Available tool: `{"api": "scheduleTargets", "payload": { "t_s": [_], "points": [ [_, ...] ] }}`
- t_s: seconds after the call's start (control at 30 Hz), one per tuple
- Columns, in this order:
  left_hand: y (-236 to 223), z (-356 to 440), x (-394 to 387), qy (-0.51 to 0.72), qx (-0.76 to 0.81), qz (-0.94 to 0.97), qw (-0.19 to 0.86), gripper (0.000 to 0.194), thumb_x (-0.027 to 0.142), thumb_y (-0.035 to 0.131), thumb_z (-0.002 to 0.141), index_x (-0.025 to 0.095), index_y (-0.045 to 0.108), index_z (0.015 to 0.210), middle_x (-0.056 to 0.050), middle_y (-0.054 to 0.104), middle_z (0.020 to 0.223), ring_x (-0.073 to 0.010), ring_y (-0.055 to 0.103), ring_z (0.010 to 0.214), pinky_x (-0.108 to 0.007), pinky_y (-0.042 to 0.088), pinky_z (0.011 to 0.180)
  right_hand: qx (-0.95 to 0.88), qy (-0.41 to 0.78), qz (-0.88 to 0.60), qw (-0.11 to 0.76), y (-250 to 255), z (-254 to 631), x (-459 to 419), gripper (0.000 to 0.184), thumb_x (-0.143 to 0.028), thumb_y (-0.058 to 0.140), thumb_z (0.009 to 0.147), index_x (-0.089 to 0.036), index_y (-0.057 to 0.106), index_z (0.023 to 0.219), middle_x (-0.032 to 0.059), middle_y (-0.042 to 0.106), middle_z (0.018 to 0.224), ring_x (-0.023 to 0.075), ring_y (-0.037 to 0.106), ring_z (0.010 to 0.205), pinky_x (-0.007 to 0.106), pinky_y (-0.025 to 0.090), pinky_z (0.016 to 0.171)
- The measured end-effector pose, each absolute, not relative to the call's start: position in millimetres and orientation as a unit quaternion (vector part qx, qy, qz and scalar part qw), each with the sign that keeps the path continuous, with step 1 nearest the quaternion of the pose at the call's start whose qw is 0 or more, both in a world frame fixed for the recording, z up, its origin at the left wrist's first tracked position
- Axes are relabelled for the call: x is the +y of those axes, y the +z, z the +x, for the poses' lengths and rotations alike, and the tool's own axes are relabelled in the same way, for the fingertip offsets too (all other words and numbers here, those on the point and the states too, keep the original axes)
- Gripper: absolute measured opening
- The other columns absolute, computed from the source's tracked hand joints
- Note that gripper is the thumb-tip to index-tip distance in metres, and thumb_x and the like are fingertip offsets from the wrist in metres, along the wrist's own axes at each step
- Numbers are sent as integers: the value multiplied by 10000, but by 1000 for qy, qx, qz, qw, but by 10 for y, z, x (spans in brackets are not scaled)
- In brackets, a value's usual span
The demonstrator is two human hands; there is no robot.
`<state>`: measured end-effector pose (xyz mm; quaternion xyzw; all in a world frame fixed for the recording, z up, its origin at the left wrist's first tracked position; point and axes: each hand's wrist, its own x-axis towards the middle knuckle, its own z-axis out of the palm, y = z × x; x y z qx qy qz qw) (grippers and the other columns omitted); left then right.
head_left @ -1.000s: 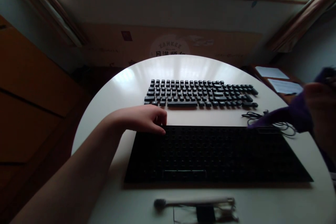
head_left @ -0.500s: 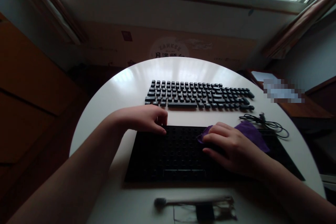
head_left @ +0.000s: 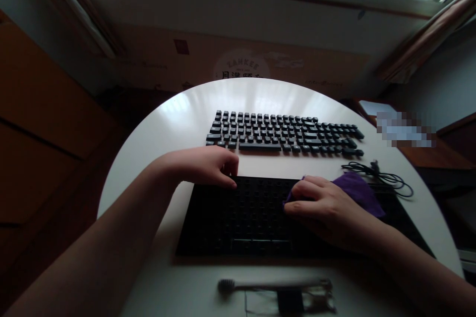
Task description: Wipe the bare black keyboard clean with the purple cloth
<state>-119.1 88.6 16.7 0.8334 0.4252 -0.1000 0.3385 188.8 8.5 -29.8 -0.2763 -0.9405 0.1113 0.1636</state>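
Observation:
A black keyboard base (head_left: 208, 223), its keycaps off, lies across the white table in front of me. My left hand (head_left: 208, 164) is closed over its far edge, thumb on top and fingers curled behind. Bunched under the fingers of my right hand (head_left: 322, 203) is a purple cloth (head_left: 360, 193), pressed on the base right of its middle. Part of the cloth trails out behind that hand. The fingertips beneath it are partly hidden. Beyond the base, the black keycaps (head_left: 260, 147) are laid out in keyboard order.
Near me on the round table (head_left: 148, 124) lie a toothbrush (head_left: 271, 285) and a wire tool with a dark block (head_left: 290, 301), both blurred. A coiled black cable (head_left: 390, 177) rests at the right. Past the table stands a wooden surface (head_left: 427, 156).
My right hand has shifted slightly on the base, its fingers curling more tightly over the cloth. My left hand keeps its place. The view has tilted slightly.

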Motion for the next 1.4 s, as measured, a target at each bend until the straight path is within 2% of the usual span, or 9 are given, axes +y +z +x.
{"api": "scheduleTargets", "payload": {
  "t_s": [0.17,0.33,0.77,1.17,1.3,1.4],
  "points": [
    [162,-1195,886,-99,428,828,349,274,428,683,800,206,659,958,-23,703,960,-178,627,821,-255,446,649,-938,108,-276,178,-307,1879,67,161,-204,527,1009,-221,687,1023,67,615,890,198,476,773,342,360,692],
    [165,-1196,892,-102,426,830,345,264,429,675,809,206,658,949,-27,702,972,-180,627,834,-257,448,654,-928,96,-299,199,-323,1863,48,187,-149,502,1001,-168,665,1091,101,615,929,211,497,814,341,401,709],
    [174,-1187,897,-114,422,827,354,268,431,674,805,207,655,951,-24,695,952,-186,621,837,-265,444,659,-930,154,-291,166,-257,1889,115,203,-200,526,1012,-248,713,1076,70,634,926,205,491,815,335,381,714],
    [219,-1163,861,-119,433,819,357,252,423,640,825,202,625,945,-32,676,963,-193,610,847,-270,449,669,-940,136,-273,153,-212,1890,164,192,-262,550,1019,-259,741,1034,62,632,908,188,492,788,312,377,670],
    [237,-1141,848,-121,440,814,359,245,415,628,825,196,616,936,-36,677,966,-187,609,838,-269,452,676,-941,128,-249,190,-237,1903,154,159,-243,582,1005,-257,740,1008,52,633,888,180,518,779,308,401,668],
    [246,-1133,841,-120,445,815,350,245,414,620,822,193,613,929,-39,680,961,-183,607,832,-265,448,674,-904,140,-276,297,-211,2004,116,147,-186,566,1004,-213,708,1030,55,623,877,171,558,785,298,448,675]
  ]
}}
